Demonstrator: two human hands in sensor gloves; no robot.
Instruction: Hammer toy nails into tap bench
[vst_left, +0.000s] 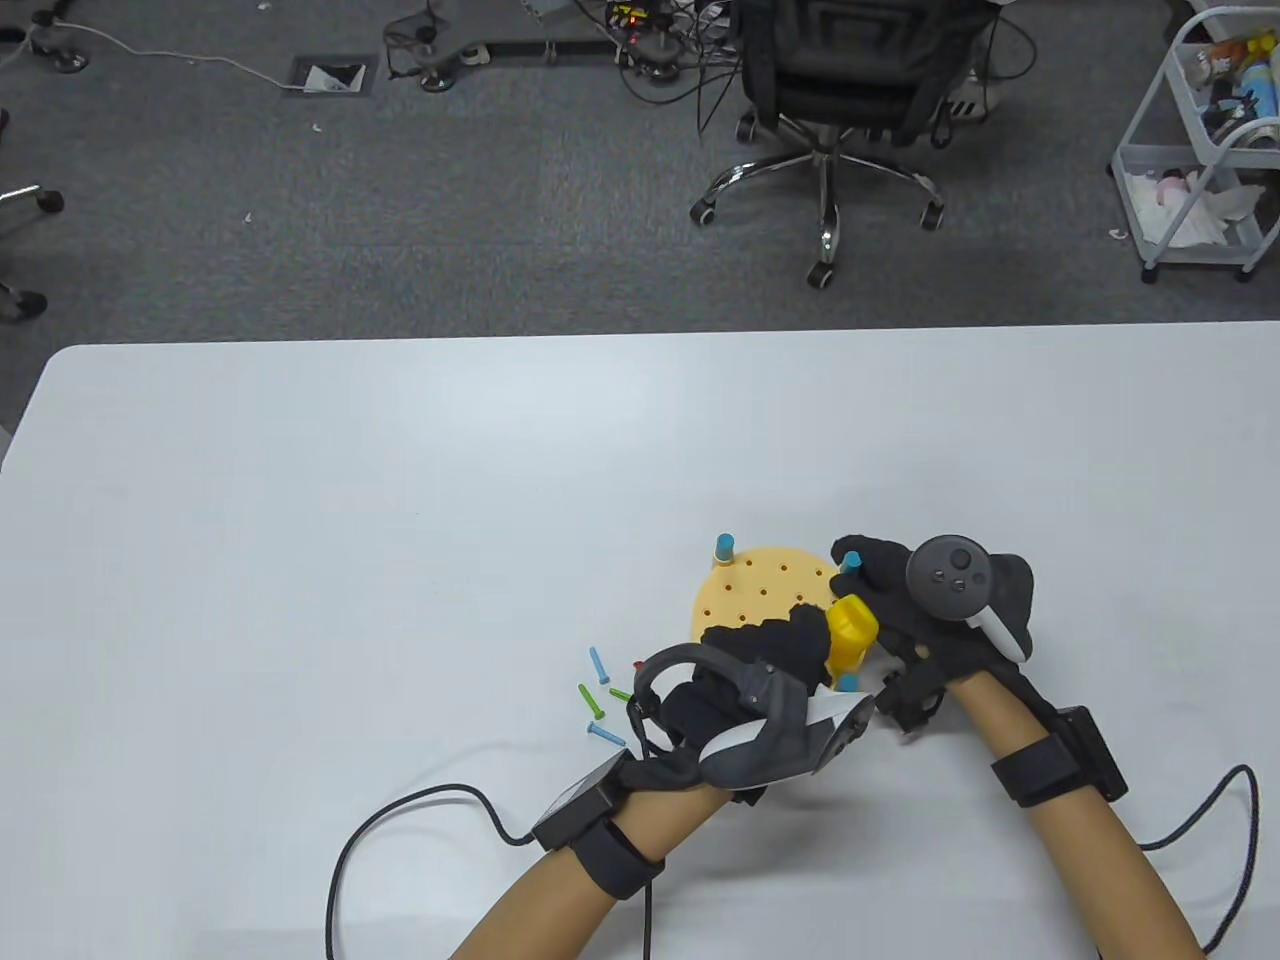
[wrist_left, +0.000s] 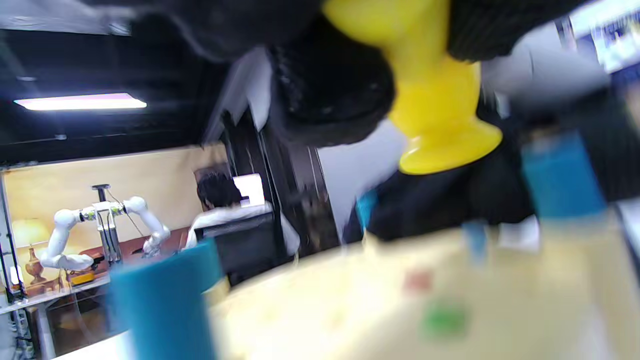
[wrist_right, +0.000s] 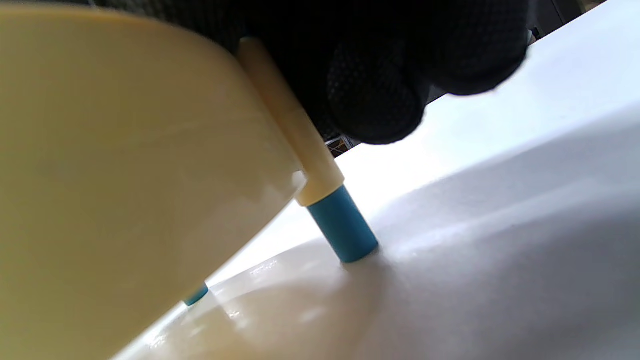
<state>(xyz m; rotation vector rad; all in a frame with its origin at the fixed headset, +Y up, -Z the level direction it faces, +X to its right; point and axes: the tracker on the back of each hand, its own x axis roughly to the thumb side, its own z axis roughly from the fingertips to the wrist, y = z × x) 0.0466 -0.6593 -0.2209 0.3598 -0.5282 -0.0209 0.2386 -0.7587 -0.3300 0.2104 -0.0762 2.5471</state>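
Note:
The round cream tap bench (vst_left: 760, 595) with several holes stands on blue legs on the white table. My left hand (vst_left: 785, 645) grips a yellow toy hammer (vst_left: 852, 630) over the bench's near right edge. In the left wrist view the hammer head (wrist_left: 440, 115) hangs just above the bench top (wrist_left: 380, 310). My right hand (vst_left: 875, 580) holds the bench's right rim by a blue leg (vst_left: 852, 561). The right wrist view shows its fingers (wrist_right: 390, 80) on the rim, above the bench underside (wrist_right: 125, 150) and a blue leg (wrist_right: 343, 231).
Several loose toy nails lie on the table left of the bench: blue (vst_left: 598, 662), green (vst_left: 590, 699), blue (vst_left: 607, 735) and a red one (vst_left: 640, 665). Glove cables trail off the table's near edge. An office chair (vst_left: 830, 90) stands beyond the table.

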